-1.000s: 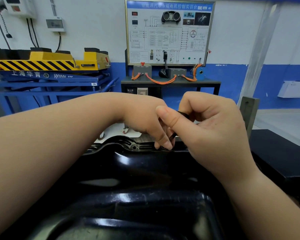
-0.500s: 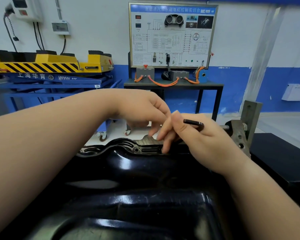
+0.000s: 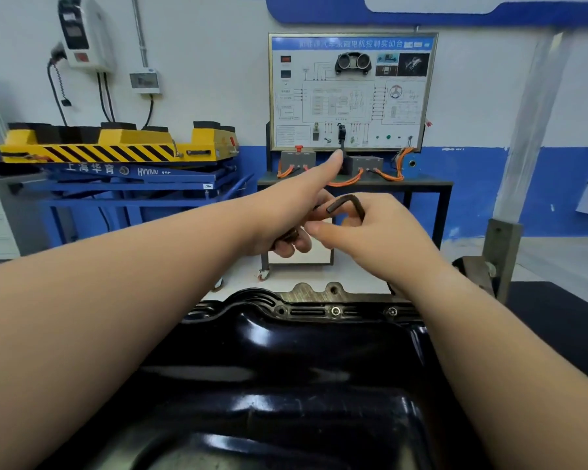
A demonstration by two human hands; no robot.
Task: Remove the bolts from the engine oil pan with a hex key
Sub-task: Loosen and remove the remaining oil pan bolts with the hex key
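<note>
The glossy black oil pan fills the lower view. Along its far flange sit two bolts, one in the middle and one further right; a hole left of them looks empty. Both hands hover above the flange, clear of it. My right hand pinches a dark L-shaped hex key with its short end pointing left. My left hand has its index finger stretched up and away, while its lower fingers curl round a small dark piece, seemingly a bolt.
A grey metal stand bracket rises at the pan's right, beside a black tabletop. Behind are a wheeled training board, a yellow and blue lift cart and a slanted pillar.
Both hands have risen from the flange. My right hand has lifted the hex key off the bolt area, and my left hand has come up with its index finger stretched out.
</note>
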